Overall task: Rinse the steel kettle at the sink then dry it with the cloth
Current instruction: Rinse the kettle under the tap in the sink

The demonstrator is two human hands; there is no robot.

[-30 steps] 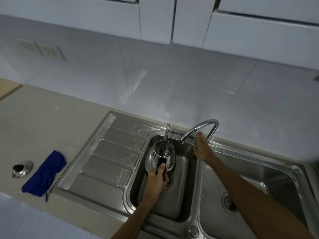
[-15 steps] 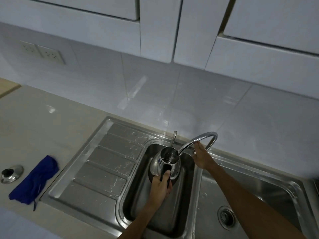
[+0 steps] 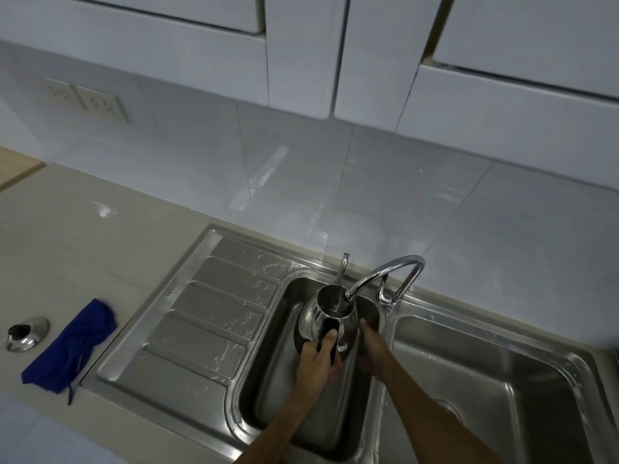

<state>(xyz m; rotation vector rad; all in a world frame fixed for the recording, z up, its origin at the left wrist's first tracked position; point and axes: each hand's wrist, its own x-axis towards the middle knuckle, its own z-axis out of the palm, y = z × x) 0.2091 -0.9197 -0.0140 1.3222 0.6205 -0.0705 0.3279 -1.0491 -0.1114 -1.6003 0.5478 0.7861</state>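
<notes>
The steel kettle (image 3: 326, 314) hangs lidless over the left sink basin (image 3: 278, 373), its open mouth right under the curved tap spout (image 3: 385, 274). My left hand (image 3: 316, 361) grips its black handle from below. Beside the kettle's right side is my right hand (image 3: 371, 351), fingers against or very near the body; I cannot tell whether it touches. The blue cloth (image 3: 72, 344) lies crumpled on the counter left of the drainboard. I cannot make out running water.
A steel lid with a black knob (image 3: 26, 333) rests on the counter at the far left, beside the cloth. The ribbed drainboard (image 3: 207, 316) is wet. A second basin (image 3: 479, 376) lies to the right. The tap lever (image 3: 383, 294) stands behind the divider.
My right hand has left the tap and dropped down beside the kettle's right side. The kettle stays under the spout. The camera has tilted, shifting the scene lower in view.
</notes>
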